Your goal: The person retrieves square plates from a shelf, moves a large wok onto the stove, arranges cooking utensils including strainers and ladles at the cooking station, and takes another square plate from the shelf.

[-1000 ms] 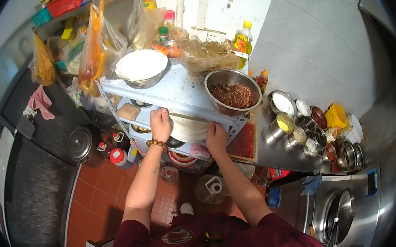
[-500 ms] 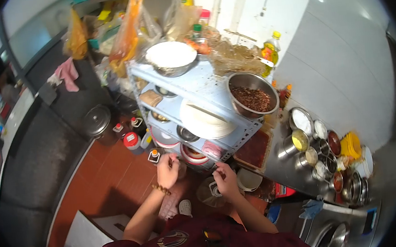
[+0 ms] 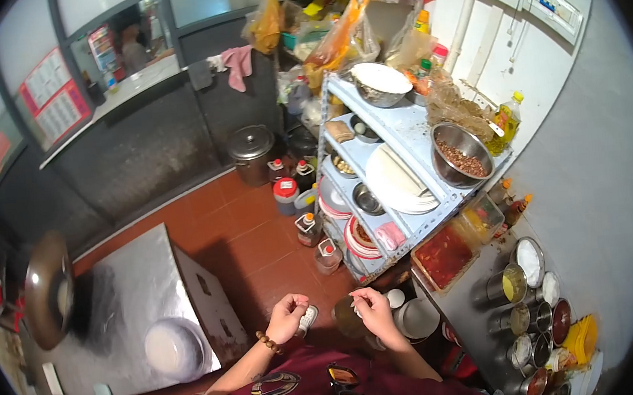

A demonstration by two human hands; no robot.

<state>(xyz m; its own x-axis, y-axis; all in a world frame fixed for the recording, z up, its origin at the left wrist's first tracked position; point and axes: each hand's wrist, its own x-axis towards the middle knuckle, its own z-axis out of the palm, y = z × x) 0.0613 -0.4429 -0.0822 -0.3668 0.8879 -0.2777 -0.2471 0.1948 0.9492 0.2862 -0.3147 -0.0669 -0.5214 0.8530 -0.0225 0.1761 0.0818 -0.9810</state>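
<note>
My left hand, with a beaded bracelet at its wrist, hovers over the floor with its fingers curled in; whether anything is between them is too small to tell. To its right, my right hand is also curled, its fingertips pointing toward the left one, a gap between the two. Beyond the hands stands a pale blue shelf rack. Stacked white plates lie on its middle level. A bowl of white powder and a steel bowl of reddish-brown pieces sit on top.
At left, a steel table holds a lidded white container. Bottles and a lidded pot stand on the floor by the rack. At right, a counter bears a tray of red sauce and several seasoning pots. A person shows faintly beyond the window.
My hands have come off the plates on the middle shelf and drawn back toward my body. The view has turned left, bringing the steel table and window into sight.
</note>
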